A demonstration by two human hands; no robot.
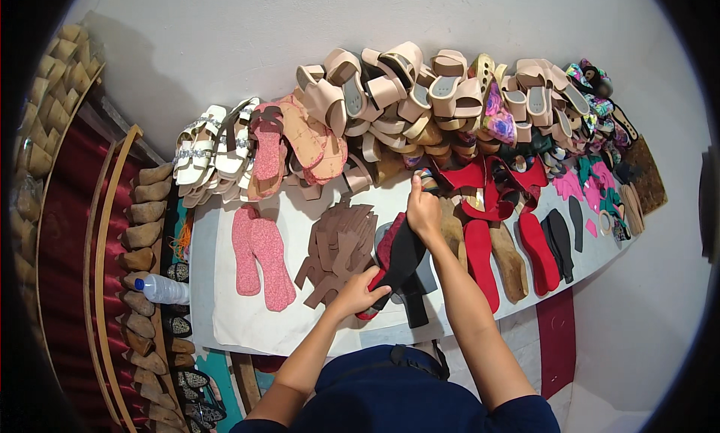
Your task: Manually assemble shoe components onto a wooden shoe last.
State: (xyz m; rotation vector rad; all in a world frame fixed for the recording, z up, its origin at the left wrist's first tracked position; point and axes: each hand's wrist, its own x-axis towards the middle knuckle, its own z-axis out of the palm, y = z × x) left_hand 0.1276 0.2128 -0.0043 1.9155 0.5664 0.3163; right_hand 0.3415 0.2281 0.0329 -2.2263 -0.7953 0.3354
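Note:
A black sole-shaped piece [405,250] is stretched slantwise between my hands over the table. My left hand [358,293] closes on its lower end, the thumb lying on top. Around its upper end my right hand [424,214] is closed, thumb pointing up. Beneath the black piece shows a red-and-pink insole [384,242]; whether it is held too I cannot tell. More flat black pieces [417,302] lie just under and right of it. Left of my hands is a heap of brown cut strips [341,242].
Pink speckled insoles [271,264] lie at left, red insoles [480,262] and wooden lasts [510,264] at right. Beige slides [405,80] and white sandals [196,151] pile along the wall. A water bottle [163,290] and a rack of wooden lasts [142,236] stand beyond the table's left edge.

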